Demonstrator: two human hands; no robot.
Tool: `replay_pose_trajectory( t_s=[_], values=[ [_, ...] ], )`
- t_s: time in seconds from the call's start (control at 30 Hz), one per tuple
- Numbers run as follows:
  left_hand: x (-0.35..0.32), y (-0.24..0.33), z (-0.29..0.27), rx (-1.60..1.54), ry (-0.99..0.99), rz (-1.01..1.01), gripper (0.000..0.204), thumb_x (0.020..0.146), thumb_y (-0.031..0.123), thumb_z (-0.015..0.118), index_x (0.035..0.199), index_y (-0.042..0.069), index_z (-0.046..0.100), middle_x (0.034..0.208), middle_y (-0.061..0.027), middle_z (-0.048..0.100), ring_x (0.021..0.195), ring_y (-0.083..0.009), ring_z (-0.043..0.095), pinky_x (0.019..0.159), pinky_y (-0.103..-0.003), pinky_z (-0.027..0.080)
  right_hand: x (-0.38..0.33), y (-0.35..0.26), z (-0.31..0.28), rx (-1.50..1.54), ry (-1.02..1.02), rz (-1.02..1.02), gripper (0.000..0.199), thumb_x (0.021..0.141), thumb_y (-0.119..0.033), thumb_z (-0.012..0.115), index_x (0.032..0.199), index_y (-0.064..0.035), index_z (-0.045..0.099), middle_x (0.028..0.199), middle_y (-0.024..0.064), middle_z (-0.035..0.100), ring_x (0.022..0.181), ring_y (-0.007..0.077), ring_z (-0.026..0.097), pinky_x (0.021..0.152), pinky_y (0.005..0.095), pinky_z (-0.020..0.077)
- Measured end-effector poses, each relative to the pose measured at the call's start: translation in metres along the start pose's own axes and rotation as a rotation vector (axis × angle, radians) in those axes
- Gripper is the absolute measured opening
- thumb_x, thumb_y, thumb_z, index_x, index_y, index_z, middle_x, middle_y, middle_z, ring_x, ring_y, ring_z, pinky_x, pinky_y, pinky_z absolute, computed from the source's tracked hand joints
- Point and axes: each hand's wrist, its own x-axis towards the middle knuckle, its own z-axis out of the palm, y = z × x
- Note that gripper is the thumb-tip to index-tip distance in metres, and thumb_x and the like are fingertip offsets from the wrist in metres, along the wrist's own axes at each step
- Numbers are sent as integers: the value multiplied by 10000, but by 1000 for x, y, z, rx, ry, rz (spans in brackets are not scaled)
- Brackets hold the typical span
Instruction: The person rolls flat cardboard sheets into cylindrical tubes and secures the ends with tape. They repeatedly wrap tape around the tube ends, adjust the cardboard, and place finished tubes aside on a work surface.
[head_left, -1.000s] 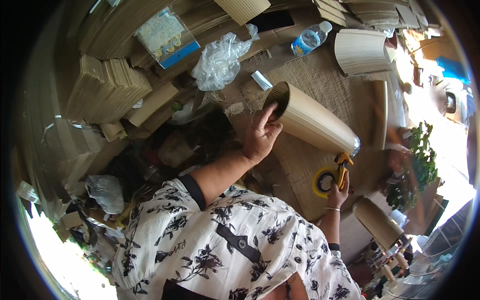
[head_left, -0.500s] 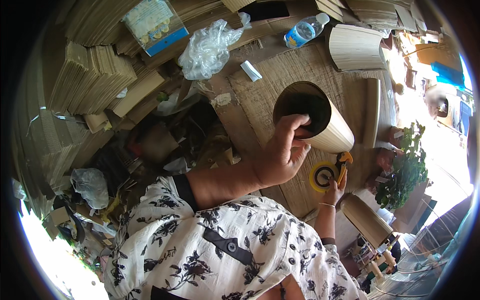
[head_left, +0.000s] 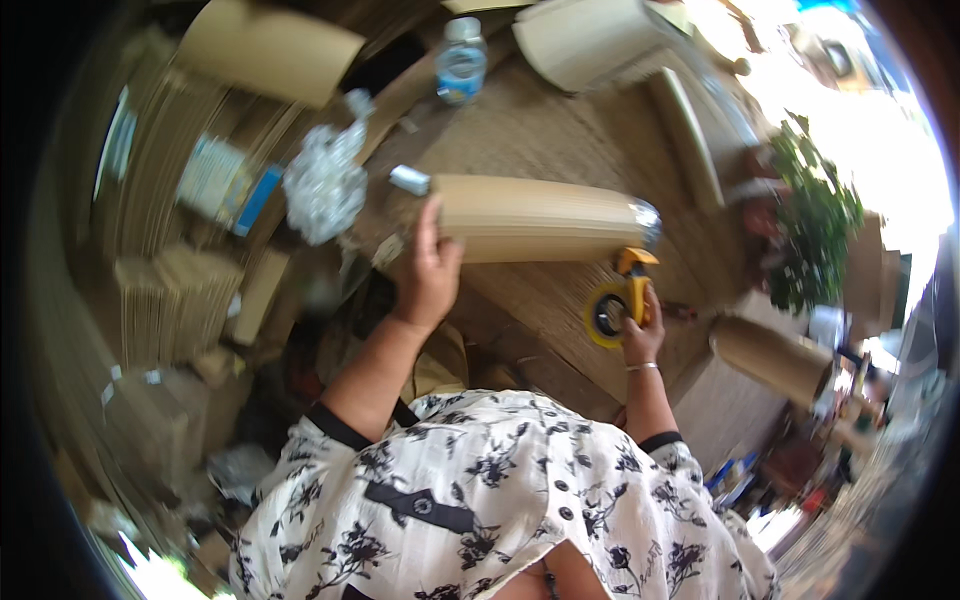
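Observation:
A tan corrugated cardboard tube (head_left: 535, 222) lies crosswise in front of me above the wooden table. My left hand (head_left: 430, 270) grips its left end, fingers at the rim and thumb along the near side. Shiny clear material, which looks like tape, covers the tube's right end. My right hand (head_left: 643, 328) is closed around a yellow tape dispenser (head_left: 637, 280) with a yellow-edged roll of tape (head_left: 605, 314) on it. The dispenser's head is at the near side of the tube's right end; whether they touch I cannot tell.
A small white piece (head_left: 409, 180) lies beyond the tube's left end. Farther off are a water bottle (head_left: 461, 65), a crumpled plastic bag (head_left: 328, 182) and a curved cardboard stack (head_left: 590, 42). Cardboard stacks (head_left: 175, 305) stand left; a plant (head_left: 805, 225) and another tube (head_left: 770, 355) are right.
The tube has swung from open end facing me to lying crosswise. My left hand has moved left with its end. The right hand has brought the dispenser up to the tube's right end.

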Motion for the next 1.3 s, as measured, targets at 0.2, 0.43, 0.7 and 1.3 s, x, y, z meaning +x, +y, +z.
replay_pose_trajectory(
  t_s=[0.2,0.43,0.7,1.3],
  values=[
    [21,-39,-20,235,-26,-156,628,957,76,651,1526,60,387,1359,-200,605,1177,-352,624,1010,-443,511,0,16,11,-399,50,-176,711,745,-38,776,1429,-119,600,1241,178,668,1153,346,647,1032,396,502],
    [48,16,50,709,-329,559,822,747,143,871,1455,33,467,1460,-194,445,1347,-401,456,1120,-480,425,-18,4,20,-499,163,-162,655,775,-146,801,1397,-254,625,1026,181,638,987,373,660,879,432,534],
    [64,-2,218,1196,-666,713,1079,758,308,836,1629,185,209,1619,-178,270,1468,-394,298,1197,-576,241,-27,1,34,-627,103,-21,724,846,-333,799,1487,-379,467,1096,161,604,981,402,665,825,472,551],
    [86,-1,220,1189,-602,550,1064,666,301,840,1568,132,303,1563,-98,363,1416,-324,378,1151,-509,311,24,-23,-19,-498,137,-254,401,922,-235,700,1304,-123,654,1262,187,620,1168,386,602,986,456,510]
  ],
)
